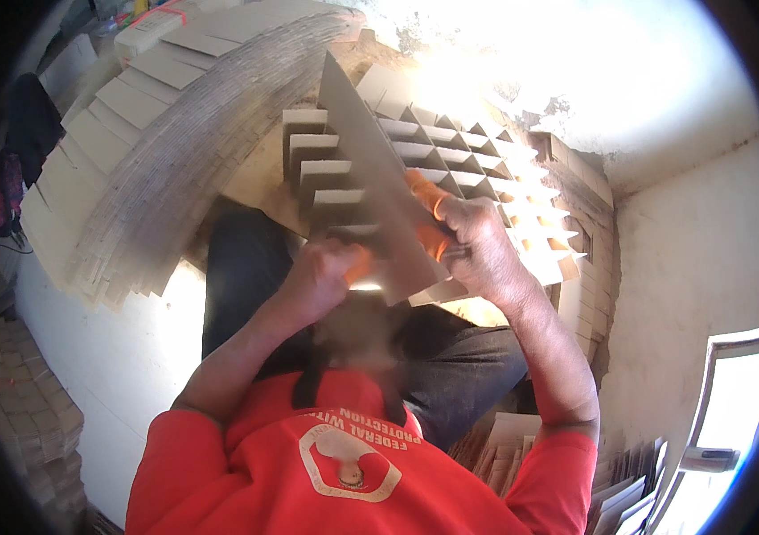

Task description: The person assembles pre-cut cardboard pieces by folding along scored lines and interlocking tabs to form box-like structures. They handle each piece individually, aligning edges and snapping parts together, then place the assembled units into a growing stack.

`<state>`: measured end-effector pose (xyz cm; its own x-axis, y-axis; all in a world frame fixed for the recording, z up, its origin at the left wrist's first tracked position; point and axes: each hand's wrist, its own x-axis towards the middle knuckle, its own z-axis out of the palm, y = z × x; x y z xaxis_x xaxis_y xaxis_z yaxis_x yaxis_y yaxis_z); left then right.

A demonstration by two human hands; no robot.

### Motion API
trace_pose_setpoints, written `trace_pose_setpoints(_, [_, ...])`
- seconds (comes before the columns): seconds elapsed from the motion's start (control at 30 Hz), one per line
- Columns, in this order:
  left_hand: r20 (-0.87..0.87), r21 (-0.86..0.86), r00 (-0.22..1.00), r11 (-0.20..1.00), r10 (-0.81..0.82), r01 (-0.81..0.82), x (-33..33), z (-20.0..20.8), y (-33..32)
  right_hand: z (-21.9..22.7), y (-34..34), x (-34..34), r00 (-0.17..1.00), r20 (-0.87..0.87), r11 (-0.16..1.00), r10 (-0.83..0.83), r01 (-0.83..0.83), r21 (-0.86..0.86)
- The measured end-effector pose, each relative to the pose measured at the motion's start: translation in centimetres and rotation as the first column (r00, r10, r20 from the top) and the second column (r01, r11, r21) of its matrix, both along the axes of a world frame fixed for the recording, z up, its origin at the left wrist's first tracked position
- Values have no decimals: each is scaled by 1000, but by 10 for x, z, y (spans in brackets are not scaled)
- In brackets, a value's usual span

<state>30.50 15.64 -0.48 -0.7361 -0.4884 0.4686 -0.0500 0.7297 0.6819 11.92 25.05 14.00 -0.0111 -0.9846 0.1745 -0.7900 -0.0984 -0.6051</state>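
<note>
In the head view, a seated person in a red shirt (263, 455) and dark trousers (473, 357) works over a cardboard grid (461, 160); the right hand (484, 241), with orange coverings on its fingers, grips a grey-brown panel (370, 178) by its right edge, some fingertips hidden from sight; the panel stands tilted in front of the grid, its narrow top pointing up and away, and it screens the grid's middle cells; whether the two touch cannot be told. The left hand (317, 281) is curled beside the panel's lower end; blur obscures its fingers, and whether they hold anything cannot be told. Strong glare washes out the grid's right side; to the left, a long curved row of cardboard strips (174, 134) runs beside overlapping flat sheets (134, 102); a cardboard stack (32, 401) at lower left fades into the dark rim; leaning sheets (508, 441) at lower right are partly covered by the right sleeve (557, 477).
</note>
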Motion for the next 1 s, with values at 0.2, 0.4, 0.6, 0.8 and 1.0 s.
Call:
trace_pose_setpoints(0.2, [-23, -7, 1000, 1000, -14, 14, -5, 4, -1, -1, -3, -3, 1000, -14, 998, -3, 4, 56])
trace_pose_setpoints(0.4, [-28, -36, 999, 999, -23, 22, -6, 7, 1, -3, -1, -6, 998, -19, 997, 59, -60, -56])
trace_pose_setpoints(0.6, [-33, -28, 999, 999, -16, 16, -5, 11, 4, -2, 0, 0, 996, 0, 991, -91, 90, 99])
trace_pose_setpoints(0.8, [-65, -19, 998, 1000, -21, 19, -3, 5, 6, 3, 18, 16, 998, 33, 996, -54, 51, 69])
trace_pose_setpoints(1.0, [-36, -52, 999, 999, -16, 15, 0, 4, 10, 0, 17, 14, 999, -40, 992, -36, 41, 123])
